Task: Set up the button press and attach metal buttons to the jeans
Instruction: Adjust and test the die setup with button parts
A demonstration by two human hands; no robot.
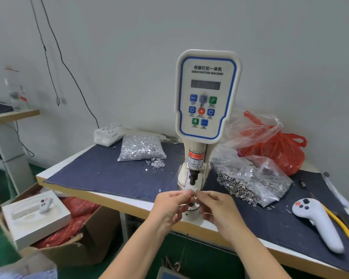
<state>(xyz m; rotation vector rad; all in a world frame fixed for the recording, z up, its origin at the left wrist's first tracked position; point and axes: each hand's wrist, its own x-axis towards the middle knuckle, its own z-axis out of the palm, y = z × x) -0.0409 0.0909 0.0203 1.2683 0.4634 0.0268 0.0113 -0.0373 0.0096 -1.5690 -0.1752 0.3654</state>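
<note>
On the work table (117,200), whose top is covered with a dark blue denim cloth (109,174), stands the servo button machine (207,93), upright at the front edge and roughly central. Its control panel faces the camera; the display shows no legible reading. The black punch (193,178) hangs below the warning label, above the white lower die base (191,213), with a gap between them.

To the right of the machine lies an orange plastic bag (278,146) against the wall, partly overlaid by clear plastic. In front of it, an opened clear bag of dark-ringed metal button parts (252,184) spills onto the cloth. To the left of the machine sits a clear bag of silver tacks (142,147), a few loose ones just beside its front corner. A white handheld controller (318,224) lies at the right front, a yellow-handled tool (338,222) just beside it.

Below the table's left end, a cardboard box (73,248) holds red material, with a white tray (34,216) resting on top.

The left hand (169,206) and right hand (218,208) meet directly in front of the gap between punch and die base, fingertips curled and pinched together on a small part (191,191). The part is too small and blurred to identify. No jeans garment can be distinguished from the cloth.
</note>
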